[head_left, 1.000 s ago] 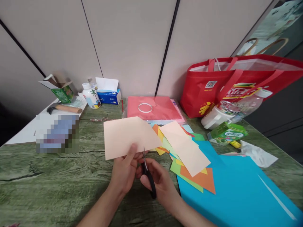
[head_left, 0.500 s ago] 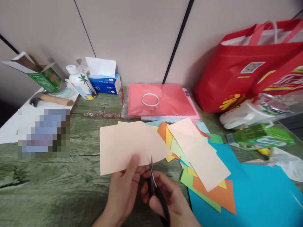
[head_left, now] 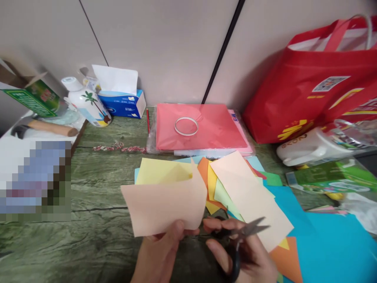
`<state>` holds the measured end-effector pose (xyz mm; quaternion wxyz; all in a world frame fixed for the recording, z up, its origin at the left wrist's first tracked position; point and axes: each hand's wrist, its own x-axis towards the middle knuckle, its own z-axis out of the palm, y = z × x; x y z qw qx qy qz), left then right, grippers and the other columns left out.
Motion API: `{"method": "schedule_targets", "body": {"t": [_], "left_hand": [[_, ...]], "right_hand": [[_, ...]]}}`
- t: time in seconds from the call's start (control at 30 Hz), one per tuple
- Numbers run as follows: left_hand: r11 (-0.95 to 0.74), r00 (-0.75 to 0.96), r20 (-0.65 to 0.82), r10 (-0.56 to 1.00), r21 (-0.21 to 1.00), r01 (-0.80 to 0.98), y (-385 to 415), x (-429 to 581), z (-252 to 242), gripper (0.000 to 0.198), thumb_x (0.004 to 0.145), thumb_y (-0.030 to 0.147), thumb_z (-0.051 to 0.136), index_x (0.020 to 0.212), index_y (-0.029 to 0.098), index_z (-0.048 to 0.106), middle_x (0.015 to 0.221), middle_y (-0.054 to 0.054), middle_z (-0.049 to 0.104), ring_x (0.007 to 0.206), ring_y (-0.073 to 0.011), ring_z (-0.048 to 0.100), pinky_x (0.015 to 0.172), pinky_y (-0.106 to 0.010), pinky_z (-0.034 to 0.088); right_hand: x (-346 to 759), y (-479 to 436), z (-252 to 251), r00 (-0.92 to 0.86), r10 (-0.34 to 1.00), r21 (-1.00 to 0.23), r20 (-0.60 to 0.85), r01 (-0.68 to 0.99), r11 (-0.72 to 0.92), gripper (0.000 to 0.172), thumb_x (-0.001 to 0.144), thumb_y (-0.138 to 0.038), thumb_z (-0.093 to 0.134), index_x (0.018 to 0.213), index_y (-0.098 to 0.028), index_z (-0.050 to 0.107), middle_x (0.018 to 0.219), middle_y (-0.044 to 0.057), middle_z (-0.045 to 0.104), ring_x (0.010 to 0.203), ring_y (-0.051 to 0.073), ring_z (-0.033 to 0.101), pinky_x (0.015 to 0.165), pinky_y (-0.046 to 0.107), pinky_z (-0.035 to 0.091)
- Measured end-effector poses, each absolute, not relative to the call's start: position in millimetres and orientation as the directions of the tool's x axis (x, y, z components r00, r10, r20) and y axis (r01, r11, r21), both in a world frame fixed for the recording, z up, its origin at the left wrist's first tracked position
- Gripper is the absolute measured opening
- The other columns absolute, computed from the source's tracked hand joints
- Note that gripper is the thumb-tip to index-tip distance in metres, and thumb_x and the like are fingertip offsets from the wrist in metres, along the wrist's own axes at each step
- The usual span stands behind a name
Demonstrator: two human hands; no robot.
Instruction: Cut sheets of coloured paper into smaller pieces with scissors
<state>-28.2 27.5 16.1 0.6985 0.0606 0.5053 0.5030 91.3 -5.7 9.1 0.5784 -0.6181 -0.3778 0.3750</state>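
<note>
My left hand point(head_left: 161, 251) pinches the lower edge of a pale peach sheet of paper point(head_left: 161, 204), thumb on top and fingers underneath. The sheet is bent, its right end curling upward. To its right, my right hand point(head_left: 250, 255) holds a pair of black-handled scissors point(head_left: 240, 237), with the blades slightly apart and pointing right, away from the sheet. The right fingertips are close to the sheet's lower right corner. Beyond the sheet lies a yellow paper point(head_left: 161, 171). Another peach strip point(head_left: 250, 196) rests on a pile of coloured scraps beside the right hand.
A white ring point(head_left: 186, 126) lies on a packet of red paper point(head_left: 206, 137) at the back. Behind stand a tissue box point(head_left: 123, 104), a white bottle point(head_left: 88, 104) and a red bag point(head_left: 288, 94). A hammer point(head_left: 50, 127) is left; a white mug point(head_left: 309, 147) and blue sheets point(head_left: 338, 243) are right.
The scissors have left the sheet's lower edge, moved right and turned from pointing away from me to pointing right. The peach sheet has tilted and curled, uncovering the yellow paper. The view has shifted slightly.
</note>
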Motion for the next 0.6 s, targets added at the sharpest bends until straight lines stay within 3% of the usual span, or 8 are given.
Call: {"method": "schedule_targets", "body": {"t": [0.07, 0.13, 0.23, 0.4, 0.6], "left_hand": [[0.533, 0.020, -0.659, 0.752, 0.589, -0.608, 24.6, -24.2, 17.1, 0.025, 0.055, 0.025, 0.076, 0.076, 0.014, 0.069, 0.079, -0.008, 0.071, 0.077, -0.0234, 0.065, 0.073, -0.034, 0.053], [0.536, -0.025, -0.676, 0.737, 0.606, -0.589, 22.9, -21.7, 17.3, 0.028, 0.052, 0.023, 0.077, 0.077, 0.015, 0.069, 0.079, -0.007, 0.071, 0.080, -0.0223, 0.065, 0.077, -0.032, 0.051], [0.547, -0.086, -0.687, 0.722, 0.642, -0.538, 20.7, -20.6, 14.6, 0.037, 0.046, 0.023, 0.080, 0.081, 0.017, 0.069, 0.078, -0.004, 0.072, 0.076, -0.0198, 0.066, 0.072, -0.029, 0.052], [0.516, -0.126, -0.604, 0.787, 0.756, -0.403, 16.1, -20.9, 9.5, 0.027, 0.049, 0.027, 0.079, 0.071, 0.014, 0.070, 0.069, -0.004, 0.071, 0.071, -0.0195, 0.066, 0.070, -0.028, 0.053], [0.396, 0.015, -0.458, 0.889, 0.751, -0.529, 12.5, -15.3, 16.1, 0.031, 0.054, 0.020, 0.076, 0.084, 0.017, 0.070, 0.091, -0.005, 0.072, 0.088, -0.0216, 0.064, 0.082, -0.033, 0.049]], "right_hand": [[90.0, -3.2, 6.0, 0.372, 0.927, -0.997, -0.049, 0.038, -0.069, 0.028, 0.062, -0.027, 0.076, 0.084, -0.022, 0.059, 0.074, 0.003, 0.069, 0.063, 0.017, 0.065, 0.059, 0.025, 0.054], [88.5, -3.1, 4.1, 0.348, 0.937, -0.994, -0.035, 0.081, -0.067, 0.026, 0.062, -0.027, 0.075, 0.083, -0.022, 0.060, 0.069, 0.002, 0.067, 0.059, 0.015, 0.064, 0.054, 0.022, 0.052], [87.7, -5.4, 3.2, 0.355, 0.934, -0.982, 0.037, 0.185, -0.032, 0.021, 0.065, -0.024, 0.072, 0.081, -0.021, 0.060, 0.066, 0.001, 0.066, 0.054, 0.014, 0.062, 0.051, 0.021, 0.051], [92.0, -7.9, 5.7, 0.335, 0.926, -0.946, 0.171, 0.319, 0.059, 0.014, 0.068, -0.018, 0.068, 0.079, -0.021, 0.060, 0.063, -0.002, 0.062, 0.052, 0.011, 0.059, 0.052, 0.019, 0.050], [93.9, -6.0, 11.8, 0.274, 0.958, -0.986, 0.086, 0.159, 0.043, 0.014, 0.068, -0.018, 0.067, 0.076, -0.019, 0.055, 0.061, -0.003, 0.060, 0.052, 0.010, 0.057, 0.049, 0.019, 0.048]]}}
